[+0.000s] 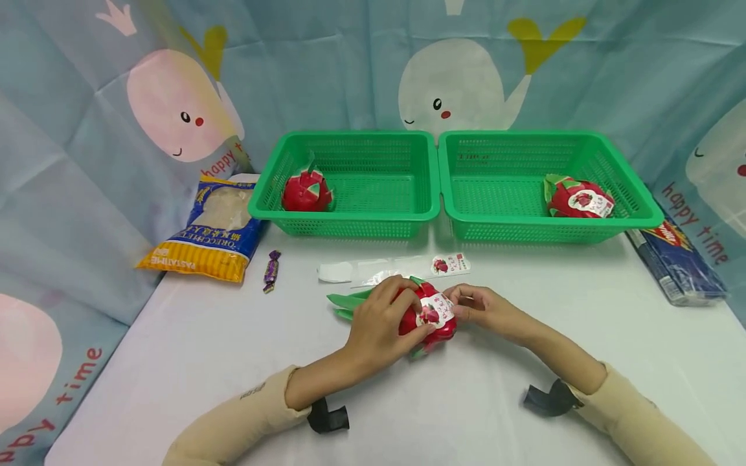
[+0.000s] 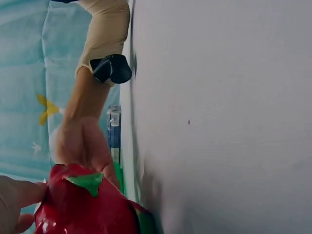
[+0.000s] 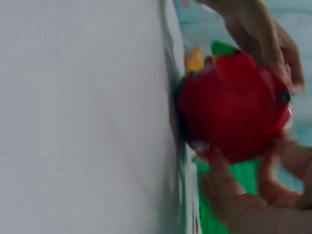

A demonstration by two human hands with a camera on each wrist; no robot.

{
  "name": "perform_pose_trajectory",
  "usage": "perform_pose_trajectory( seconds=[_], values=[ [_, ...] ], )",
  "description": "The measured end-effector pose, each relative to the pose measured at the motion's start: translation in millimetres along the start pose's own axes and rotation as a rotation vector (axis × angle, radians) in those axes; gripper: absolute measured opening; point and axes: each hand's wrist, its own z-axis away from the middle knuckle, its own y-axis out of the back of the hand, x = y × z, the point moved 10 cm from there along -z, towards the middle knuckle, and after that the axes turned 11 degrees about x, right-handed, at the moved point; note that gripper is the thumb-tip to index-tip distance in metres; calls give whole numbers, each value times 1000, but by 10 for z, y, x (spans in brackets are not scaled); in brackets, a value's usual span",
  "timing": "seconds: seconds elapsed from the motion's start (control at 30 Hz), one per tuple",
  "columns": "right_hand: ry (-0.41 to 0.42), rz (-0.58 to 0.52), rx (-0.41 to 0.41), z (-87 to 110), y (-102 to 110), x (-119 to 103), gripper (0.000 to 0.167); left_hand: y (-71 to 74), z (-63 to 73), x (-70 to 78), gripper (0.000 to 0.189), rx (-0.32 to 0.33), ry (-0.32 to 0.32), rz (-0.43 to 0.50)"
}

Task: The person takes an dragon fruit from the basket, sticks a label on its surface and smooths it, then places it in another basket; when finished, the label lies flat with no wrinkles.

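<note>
Patterned blue curtain [image 1: 332,84] behind and to the sides; white table [image 1: 192,388] in front of it. Two green baskets side by side: left basket [image 1: 344,225], right basket [image 1: 530,232]. Person's beige sleeves [image 1: 250,414] reach in from the near edge. Blue-and-yellow pasta bag [image 1: 212,226] lies by the left basket; dark blue packet [image 1: 684,262] just beside the right basket. Clear label strip [image 1: 396,266] flat between baskets and hands, a printed fruit label at its right end.

Left hand [image 1: 381,320] curves over a red dragon fruit [image 3: 229,107], holding it from the leafy side. Right hand [image 1: 489,310] touches the fruit's other end, fingers bent; cannot tell whether they pinch. Fruit sits between the hands, in front of the baskets, leaves pointing left. Similar fruits: one at the left basket's left end, a labelled one at the right basket's right end.

White label [image 1: 436,310] on the held fruit, close to the right fingers. Small purple candy [image 1: 271,272] near the pasta bag.
</note>
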Motion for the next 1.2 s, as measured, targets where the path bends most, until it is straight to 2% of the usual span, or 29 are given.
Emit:
perform_pose_trajectory(
  seconds=[0.07,0.13,0.23,0.3,0.37,0.47,0.53,0.63,0.73,0.8,0.9,1.03,1.2],
  values=[
    [43,-9,28,21,47,-18,12,-5,27,3,31,-16,-21,18],
    [122,2,69,68,69,-105,15,-31,77,16,37,-52,-63,15],
    [304,83,83,165,13,-306,34,-70,159,52,48,-95,-157,-28],
    [376,134,63,218,-48,-382,48,-90,214,73,54,-116,-228,-63],
    [420,192,58,244,-79,-421,58,-92,247,93,58,-115,-295,-94],
    [425,205,95,253,-40,-423,62,-102,283,114,64,-114,-375,-127],
    [444,198,138,256,6,-430,59,-117,287,115,70,-116,-394,-144],
    [529,194,212,289,65,-479,53,-131,278,104,76,-117,-387,-168],
    [646,201,244,349,55,-555,51,-136,272,96,73,-115,-381,-189],
    [693,210,245,381,35,-587,53,-142,285,103,67,-119,-396,-207],
    [672,238,215,364,-5,-566,56,-145,305,126,61,-115,-434,-227],
    [557,284,156,274,-39,-461,59,-149,312,157,62,-102,-473,-263],
    [462,250,123,211,-29,-391,60,-166,265,119,71,-101,-425,-274]
  ],
)
